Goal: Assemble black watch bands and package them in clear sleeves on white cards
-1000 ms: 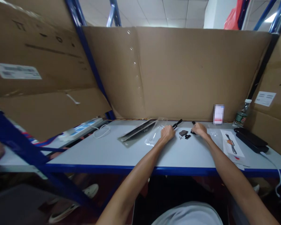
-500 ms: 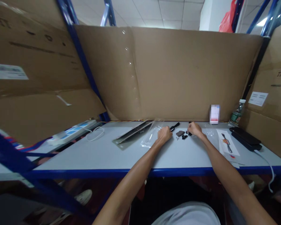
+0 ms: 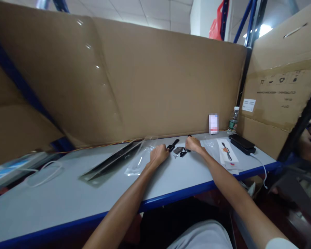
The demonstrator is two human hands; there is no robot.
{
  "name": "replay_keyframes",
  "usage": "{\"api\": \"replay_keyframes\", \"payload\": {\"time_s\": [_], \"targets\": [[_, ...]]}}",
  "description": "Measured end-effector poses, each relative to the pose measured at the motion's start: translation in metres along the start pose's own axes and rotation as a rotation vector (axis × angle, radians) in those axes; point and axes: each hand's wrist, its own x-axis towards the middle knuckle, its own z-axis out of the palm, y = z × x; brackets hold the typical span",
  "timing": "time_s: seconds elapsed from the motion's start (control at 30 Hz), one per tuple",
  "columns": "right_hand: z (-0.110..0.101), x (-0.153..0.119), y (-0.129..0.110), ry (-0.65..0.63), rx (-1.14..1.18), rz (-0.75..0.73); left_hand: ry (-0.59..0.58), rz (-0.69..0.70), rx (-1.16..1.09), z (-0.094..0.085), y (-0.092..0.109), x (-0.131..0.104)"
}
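Note:
My left hand (image 3: pixel 159 154) is closed round one end of a slim black piece with a handle-like tip (image 3: pixel 175 143), which sticks out to the right past the fingers. To its right, my right hand (image 3: pixel 193 143) has its fingers curled on a small black part (image 3: pixel 187 150), mostly hidden by the hand. Between the hands lie a dark grey flat pad (image 3: pixel 178 150), a small black fitting (image 3: pixel 183 154) and tiny metal pieces (image 3: pixel 175 156), too small to name. A clear plastic bag (image 3: pixel 137 162) lies just left of my left hand.
Flat grey packaging sheets (image 3: pixel 108 162) lie on the table (image 3: pixel 67 204) at left, near a white cable (image 3: pixel 47 176) and power strip (image 3: pixel 7 169). At right are a printed card (image 3: pixel 227 151), black case (image 3: pixel 241 144), phone (image 3: pixel 213 123) and bottle (image 3: pixel 233 121). Cardboard (image 3: pixel 158 79) walls the back.
The view has swung to the right, so everything appears further left. Both hands keep about the same places on the table, still closed near the small parts.

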Motion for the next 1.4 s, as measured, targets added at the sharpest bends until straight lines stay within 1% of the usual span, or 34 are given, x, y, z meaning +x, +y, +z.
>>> {"api": "replay_keyframes", "payload": {"time_s": [0.1,0.23,0.4,0.53,0.63,0.83,1.03,1.1,1.17,1.27,1.4], "targets": [[-0.002,-0.002,-0.001,-0.017,0.016,-0.012,-0.003,0.015,0.015,0.002,0.000,0.001],[-0.004,-0.003,-0.001,-0.079,0.063,-0.028,-0.001,0.038,0.021,0.001,0.000,-0.001],[-0.006,-0.003,-0.003,-0.128,0.090,-0.034,0.001,0.063,-0.001,-0.001,0.000,-0.004],[-0.005,-0.002,-0.003,-0.182,0.102,-0.025,-0.002,0.066,-0.012,-0.002,0.002,-0.007],[-0.003,0.001,0.000,-0.200,0.120,-0.009,-0.002,0.066,-0.011,-0.002,0.005,-0.008],[0.004,0.008,0.005,-0.183,0.144,0.007,0.004,0.053,0.002,-0.001,0.007,-0.010],[0.007,0.010,0.006,-0.139,0.136,-0.011,0.071,0.077,0.062,-0.002,0.009,-0.015],[0.005,0.010,0.008,-0.116,0.117,-0.022,0.065,0.087,0.073,-0.003,0.008,-0.015],[0.001,0.008,0.010,-0.087,0.089,-0.028,0.035,0.083,0.054,-0.003,0.007,-0.013],[-0.004,0.005,0.012,-0.055,0.043,-0.022,-0.007,0.050,-0.005,-0.001,0.004,-0.007],[-0.008,-0.001,0.008,-0.048,0.003,-0.014,0.011,0.033,-0.080,0.004,0.001,0.001]]}}
